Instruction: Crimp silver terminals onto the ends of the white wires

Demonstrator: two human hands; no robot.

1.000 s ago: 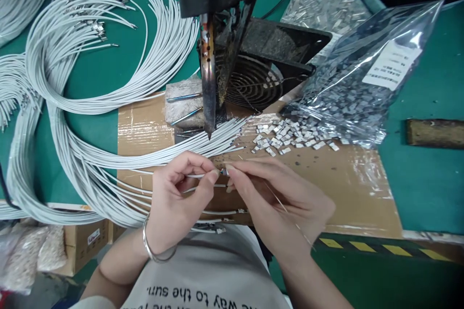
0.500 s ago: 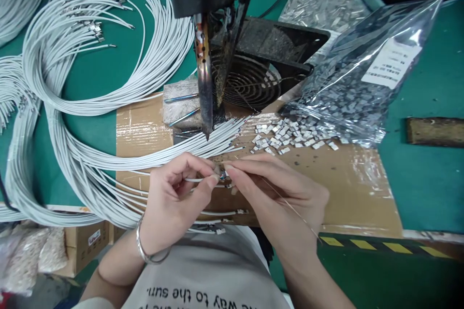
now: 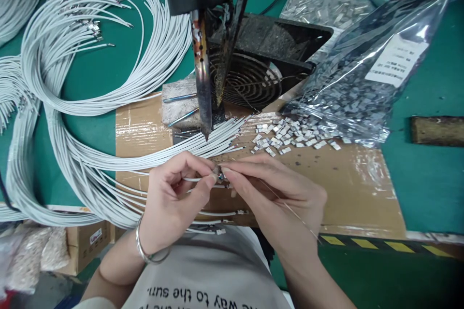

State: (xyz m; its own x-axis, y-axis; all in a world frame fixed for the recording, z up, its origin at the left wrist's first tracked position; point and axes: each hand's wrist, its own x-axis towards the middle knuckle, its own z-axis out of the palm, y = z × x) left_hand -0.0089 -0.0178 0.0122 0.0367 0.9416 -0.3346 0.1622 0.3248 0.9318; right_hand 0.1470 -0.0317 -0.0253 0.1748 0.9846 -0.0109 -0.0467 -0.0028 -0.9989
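Hands (image 3: 177, 198) hold cable (image 3: 192, 179) and thin wire (image 3: 290, 209) well inside the cardboard's right edge (image 3: 387, 193).

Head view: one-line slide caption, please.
Left hand pinches a white cable, right hand holds a thin wire, near loose metal pieces on cardboard.

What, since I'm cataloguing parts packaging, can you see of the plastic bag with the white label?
The plastic bag looks thin, see-through, glossy and creased. Its white label has dark print too small to read. Many small greyish pieces fill its lower part; its slack upper corner points up and right in view. It lies slanted on the green bench top, its near edge overlapping the cardboard sheet beside scattered metal connectors. Neither left hand nor right hand touches it.
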